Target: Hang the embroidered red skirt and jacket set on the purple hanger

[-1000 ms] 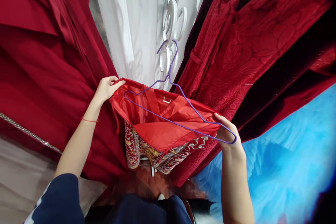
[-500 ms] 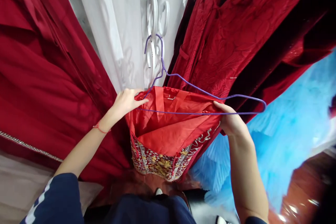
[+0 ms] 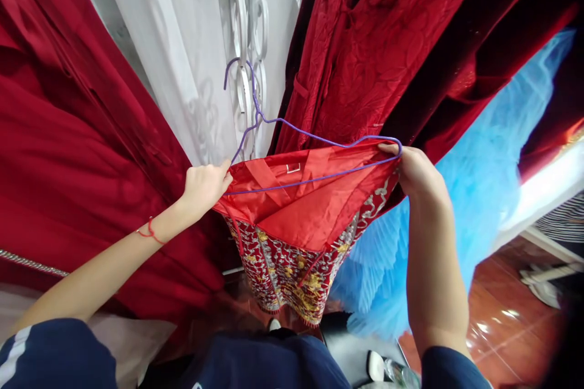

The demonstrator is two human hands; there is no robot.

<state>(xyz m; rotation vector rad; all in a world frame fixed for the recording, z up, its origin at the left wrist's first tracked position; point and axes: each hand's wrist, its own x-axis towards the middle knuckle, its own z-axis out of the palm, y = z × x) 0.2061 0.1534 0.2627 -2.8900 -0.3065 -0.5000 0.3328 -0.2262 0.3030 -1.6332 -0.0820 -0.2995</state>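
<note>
I hold a red embroidered garment (image 3: 296, 249) stretched between both hands, its plain red lining open at the top. A purple wire hanger (image 3: 292, 134) sits inside the opening, hook pointing up. My left hand (image 3: 205, 185) pinches the left edge of the fabric at the hanger's left end. The right edge and the hanger's right end are gripped by my right hand (image 3: 417, 173). Gold and silver patterning shows on the hanging lower part.
Dark red garments hang to the left (image 3: 68, 134) and upper right (image 3: 387, 42). A white curtain with white hooks (image 3: 205, 42) hangs behind the hanger. Blue tulle (image 3: 479, 164) hangs at right. A glossy reddish floor (image 3: 502, 334) shows at lower right.
The hanger has settled into the garment's opening, its right end now at the fabric edge. My hands moved apart, pulling the top taut. The view has shifted right.
</note>
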